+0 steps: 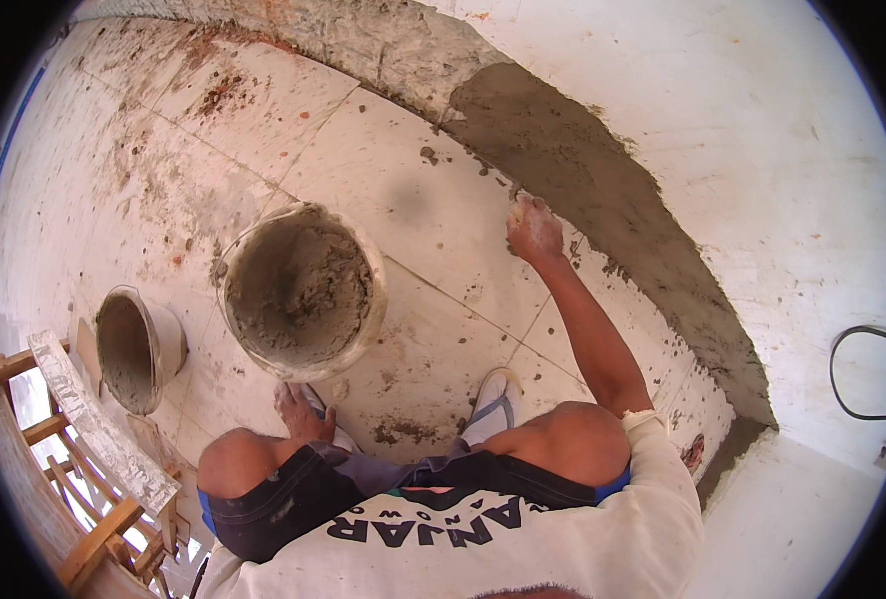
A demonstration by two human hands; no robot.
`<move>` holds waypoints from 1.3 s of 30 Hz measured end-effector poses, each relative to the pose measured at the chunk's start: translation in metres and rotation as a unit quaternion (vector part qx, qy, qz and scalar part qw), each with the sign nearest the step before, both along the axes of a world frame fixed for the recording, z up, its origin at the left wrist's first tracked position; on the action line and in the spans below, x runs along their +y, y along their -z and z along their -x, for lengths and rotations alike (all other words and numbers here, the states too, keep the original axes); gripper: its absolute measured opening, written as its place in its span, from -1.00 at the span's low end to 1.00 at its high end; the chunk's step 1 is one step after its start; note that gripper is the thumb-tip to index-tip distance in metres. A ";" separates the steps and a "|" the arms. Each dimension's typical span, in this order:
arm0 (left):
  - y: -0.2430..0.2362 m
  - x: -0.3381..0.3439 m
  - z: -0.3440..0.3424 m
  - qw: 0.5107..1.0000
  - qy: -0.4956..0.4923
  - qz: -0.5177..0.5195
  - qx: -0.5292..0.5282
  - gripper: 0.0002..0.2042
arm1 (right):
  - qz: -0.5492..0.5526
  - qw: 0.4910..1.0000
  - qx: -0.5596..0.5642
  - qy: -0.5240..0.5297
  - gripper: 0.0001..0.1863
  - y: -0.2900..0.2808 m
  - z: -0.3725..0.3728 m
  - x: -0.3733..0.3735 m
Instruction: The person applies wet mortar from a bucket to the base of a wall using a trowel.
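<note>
My right hand (535, 230) is stretched out to the foot of the wall, closed with its fingers curled. Whatever it may grip is hidden or too small to name. Right beside it, a band of wet grey mortar (563, 150) runs along the bottom of the white wall. My left hand (301, 411) hangs below my left knee, over my foot, its fingers apart and nothing in them. Just beyond that hand stands a large bucket (301, 288) partly filled with grey mortar. A smaller bucket (138, 349) with a grey, mortar-coated inside stands farther left.
Mortar crumbs and smears lie on the large pale floor tiles (433, 265). At the lower left are wooden framing (103, 539) and a mortar-splashed board (103, 424). A dark cable loop (835, 371) hangs against the right wall. My sandalled feet (493, 404) rest between bucket and wall.
</note>
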State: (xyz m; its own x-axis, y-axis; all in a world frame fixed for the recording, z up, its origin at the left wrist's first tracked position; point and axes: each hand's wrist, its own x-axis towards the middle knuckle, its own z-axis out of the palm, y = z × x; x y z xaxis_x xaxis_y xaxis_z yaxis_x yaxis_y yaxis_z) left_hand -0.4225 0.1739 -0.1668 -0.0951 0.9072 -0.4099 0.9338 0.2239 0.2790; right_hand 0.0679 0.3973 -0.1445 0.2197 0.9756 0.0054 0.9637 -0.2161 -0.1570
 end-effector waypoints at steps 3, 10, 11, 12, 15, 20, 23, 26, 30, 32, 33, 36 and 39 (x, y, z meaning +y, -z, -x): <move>0.000 0.001 -0.002 1.000 -0.003 -0.013 -0.006 0.03 | 0.064 0.998 0.000 0.007 -0.56 0.007 0.000 0.028; -0.003 -0.003 0.005 1.000 0.008 0.009 0.007 0.02 | 0.104 0.993 0.038 0.026 -0.57 -0.024 -0.006 0.062; -0.003 -0.001 0.003 1.000 0.002 0.018 0.010 0.01 | 0.087 0.995 0.040 0.024 -0.56 -0.033 -0.005 0.058; -0.002 0.000 0.001 1.000 -0.003 0.026 0.012 0.01 | 0.069 0.997 0.040 0.023 -0.56 -0.039 -0.006 0.052; -0.001 0.000 0.002 0.999 -0.012 0.028 0.011 0.00 | 0.025 0.997 0.050 0.054 -0.55 -0.049 0.004 0.022; -0.002 0.004 -0.001 0.999 -0.004 0.033 0.009 0.02 | 0.064 0.996 0.040 0.037 -0.50 -0.009 0.005 0.004; -0.006 0.005 -0.002 0.999 -0.004 0.030 0.011 0.03 | 0.102 0.991 0.038 0.075 -0.48 0.010 0.003 0.006; -0.006 0.005 -0.006 1.000 0.002 0.004 0.002 0.03 | 0.073 0.991 0.046 0.103 -0.48 0.021 -0.008 0.002; -0.002 0.003 -0.005 1.000 -0.012 0.004 0.024 0.02 | 0.012 0.994 0.039 0.097 -0.47 0.013 -0.022 -0.010; -0.001 0.000 -0.003 1.000 -0.010 -0.015 0.017 0.00 | -0.010 0.993 0.048 0.105 -0.49 0.004 -0.027 -0.018; 0.000 -0.001 -0.002 1.000 -0.009 -0.024 0.012 -0.01 | -0.021 0.992 0.050 0.109 -0.50 -0.002 -0.030 -0.023; 0.020 -0.007 0.011 0.997 -0.053 -0.035 -0.040 -0.14 | -0.101 0.990 0.051 0.085 -0.54 -0.026 -0.044 -0.035; 0.037 0.010 0.031 0.981 -0.148 -0.082 -0.091 -0.45 | -0.119 0.984 0.070 0.114 -0.57 -0.063 -0.053 -0.048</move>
